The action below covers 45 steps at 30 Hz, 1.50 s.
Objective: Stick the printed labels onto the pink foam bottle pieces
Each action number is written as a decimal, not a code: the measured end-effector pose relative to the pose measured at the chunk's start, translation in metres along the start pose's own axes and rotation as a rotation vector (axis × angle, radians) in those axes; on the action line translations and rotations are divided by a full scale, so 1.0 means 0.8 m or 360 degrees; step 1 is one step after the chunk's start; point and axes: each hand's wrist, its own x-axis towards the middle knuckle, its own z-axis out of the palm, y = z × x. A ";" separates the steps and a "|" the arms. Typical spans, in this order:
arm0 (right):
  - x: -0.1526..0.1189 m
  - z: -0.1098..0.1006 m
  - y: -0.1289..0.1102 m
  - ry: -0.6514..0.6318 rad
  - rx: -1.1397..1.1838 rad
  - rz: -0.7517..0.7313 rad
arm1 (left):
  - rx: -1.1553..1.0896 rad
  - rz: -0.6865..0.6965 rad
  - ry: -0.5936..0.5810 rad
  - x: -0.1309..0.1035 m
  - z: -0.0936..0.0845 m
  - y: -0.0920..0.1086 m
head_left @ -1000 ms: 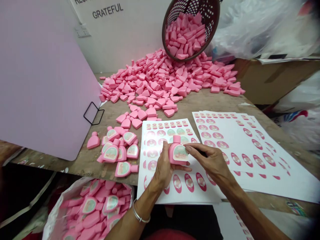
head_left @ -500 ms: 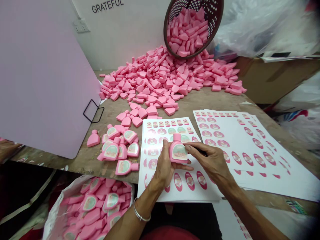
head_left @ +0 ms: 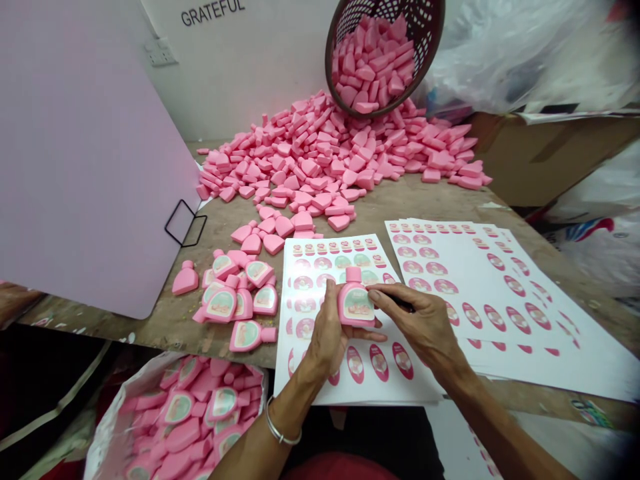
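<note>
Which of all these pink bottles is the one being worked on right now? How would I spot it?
Start at the sticker sheet lying nearest the person on the wooden table. Above it, the left hand and right hand meet around one pink bottle. It alone is lifted upright off the table, label facing up; the other labelled bottles lie in a cluster to its left.

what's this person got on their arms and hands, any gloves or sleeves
No gloves and no sleeves in view: both forearms are bare. The left hand has a thin silver bangle around its wrist. The right hand shows no ring, watch or band.
</note>
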 end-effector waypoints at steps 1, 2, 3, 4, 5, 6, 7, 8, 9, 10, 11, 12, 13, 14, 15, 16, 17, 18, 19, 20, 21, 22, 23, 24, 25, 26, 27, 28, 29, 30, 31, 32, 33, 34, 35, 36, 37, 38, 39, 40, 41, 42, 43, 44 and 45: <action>0.000 0.000 -0.001 0.0002 -0.0014 -0.0014 | -0.0001 0.0001 -0.0005 0.000 0.000 0.001; 0.000 0.000 -0.001 0.0004 -0.0028 -0.0029 | -0.0001 0.0003 -0.0011 0.000 0.000 0.001; 0.000 0.000 -0.001 0.0009 -0.0041 -0.0042 | -0.0002 0.0005 -0.0016 0.000 0.000 0.002; 0.000 0.001 -0.002 0.0013 -0.0056 -0.0054 | -0.0001 0.0006 -0.0020 0.000 0.000 0.002; 0.000 0.001 -0.002 0.0022 -0.0073 -0.0064 | -0.0001 0.0008 -0.0025 0.000 0.000 0.002; 0.000 0.002 -0.002 0.0033 -0.0093 -0.0076 | -0.0002 0.0007 -0.0034 0.000 0.000 0.002; 0.000 0.002 -0.002 0.0044 -0.0115 -0.0091 | -0.0002 0.0013 -0.0046 0.000 0.000 0.001; 0.000 0.003 -0.002 0.0053 -0.0138 -0.0111 | 0.0008 0.0034 -0.0063 0.000 -0.001 0.001; -0.001 0.003 -0.002 0.0061 -0.0165 -0.0139 | 0.0034 0.0068 -0.0085 0.000 -0.001 0.000; -0.002 0.003 -0.002 0.0060 -0.0209 -0.0180 | 0.0076 0.0106 -0.0111 0.000 -0.002 -0.001; -0.002 0.002 -0.002 0.0058 -0.0288 -0.0233 | 0.0129 0.0144 -0.0136 0.000 -0.003 -0.002; -0.002 0.000 -0.003 0.0067 -0.0410 -0.0291 | 0.0183 0.0178 -0.0150 -0.001 -0.004 -0.003; -0.002 -0.003 -0.003 0.0094 -0.0565 -0.0341 | 0.0228 0.0203 -0.0155 -0.001 -0.006 -0.004; -0.001 -0.005 -0.003 0.0144 -0.0729 -0.0371 | 0.0256 0.0215 -0.0152 -0.001 -0.007 -0.004; 0.001 -0.008 -0.003 0.0207 -0.0862 -0.0373 | 0.0269 0.0223 -0.0144 -0.001 -0.008 -0.005; 0.004 -0.010 -0.002 0.0255 -0.0916 -0.0339 | 0.0274 0.0221 -0.0145 -0.002 -0.009 -0.004; 0.008 -0.012 -0.001 0.0261 -0.0869 -0.0274 | 0.0273 0.0207 -0.0166 -0.003 -0.010 -0.004; 0.011 -0.012 -0.001 0.0207 -0.0738 -0.0191 | 0.0266 0.0183 -0.0207 -0.004 -0.010 -0.004; 0.015 -0.010 0.000 0.0110 -0.0560 -0.0097 | 0.0252 0.0149 -0.0258 -0.005 -0.010 -0.003; 0.018 -0.007 0.001 -0.0012 -0.0377 0.0001 | 0.0226 0.0113 -0.0301 -0.006 -0.010 -0.003; 0.019 -0.004 0.002 -0.0134 -0.0225 0.0100 | 0.0187 0.0077 -0.0319 -0.008 -0.009 -0.004; 0.019 0.000 0.004 -0.0238 -0.0120 0.0192 | 0.0136 0.0049 -0.0294 -0.009 -0.010 -0.004; 0.017 0.003 0.005 -0.0314 -0.0056 0.0270 | 0.0082 0.0035 -0.0228 -0.009 -0.010 -0.005; 0.014 0.006 0.007 -0.0373 -0.0011 0.0335 | 0.0039 0.0028 -0.0152 -0.010 -0.010 -0.007; 0.009 0.007 0.009 -0.0426 0.0029 0.0385 | 0.0011 0.0030 -0.0086 -0.011 -0.011 -0.008; 0.004 0.007 0.011 -0.0479 0.0061 0.0417 | 0.0005 0.0040 -0.0044 -0.011 -0.011 -0.008; 0.000 0.006 0.013 -0.0525 0.0079 0.0425 | 0.0020 0.0055 -0.0024 -0.012 -0.012 -0.008; -0.002 0.004 0.015 -0.0569 0.0081 0.0409 | 0.0052 0.0068 -0.0026 -0.013 -0.013 -0.006; -0.002 0.000 0.017 -0.0594 0.0062 0.0375 | 0.0100 0.0078 -0.0028 -0.014 -0.015 -0.003; 0.003 -0.004 0.019 -0.0596 0.0027 0.0327 | 0.0170 0.0097 0.0000 -0.016 -0.018 0.001; 0.012 -0.009 0.021 -0.0568 -0.0022 0.0273 | 0.0281 0.0132 0.0063 -0.017 -0.024 0.008; 0.027 -0.013 0.024 -0.0513 -0.0086 0.0216 | 0.0447 0.0195 0.0157 -0.019 -0.033 0.016; 0.047 -0.016 0.027 -0.0439 -0.0167 0.0163 | 0.0662 0.0286 0.0280 -0.021 -0.044 0.027; 0.070 -0.017 0.030 -0.0363 -0.0279 0.0115 | 0.0929 0.0400 0.0420 -0.022 -0.057 0.038; 0.097 -0.015 0.034 -0.0288 -0.0401 0.0068 | 0.1224 0.0528 0.0577 -0.024 -0.072 0.051; 0.126 -0.011 0.038 -0.0217 -0.0551 0.0027 | 0.1504 0.0631 0.0730 -0.026 -0.087 0.064; 0.156 -0.003 0.043 -0.0176 -0.0726 0.0008 | 0.1776 0.0689 0.0879 -0.027 -0.102 0.076; 0.184 0.007 0.048 -0.0125 -0.0794 0.0013 | 0.2049 0.0751 0.1024 -0.028 -0.115 0.087; 0.210 0.019 0.052 -0.0094 -0.0838 0.0021 | 0.2296 0.0842 0.1152 -0.029 -0.126 0.096; 0.234 0.032 0.056 -0.0064 -0.0883 0.0035 | 0.2508 0.0967 0.1270 -0.029 -0.134 0.103; 0.255 0.045 0.059 -0.0028 -0.0916 0.0053 | 0.2664 0.1126 0.1365 -0.029 -0.140 0.108; 0.273 0.056 0.062 0.0008 -0.0949 0.0074 | 0.2756 0.1298 0.1420 -0.029 -0.142 0.110; 0.288 0.066 0.065 0.0040 -0.0981 0.0099 | 0.2789 0.1466 0.1428 -0.028 -0.142 0.110; 0.301 0.073 0.067 0.0057 -0.1005 0.0125 | 0.2771 0.1600 0.1404 -0.027 -0.141 0.108; 0.312 0.078 0.070 0.0052 -0.1022 0.0146 | 0.2715 0.1702 0.1348 -0.026 -0.137 0.105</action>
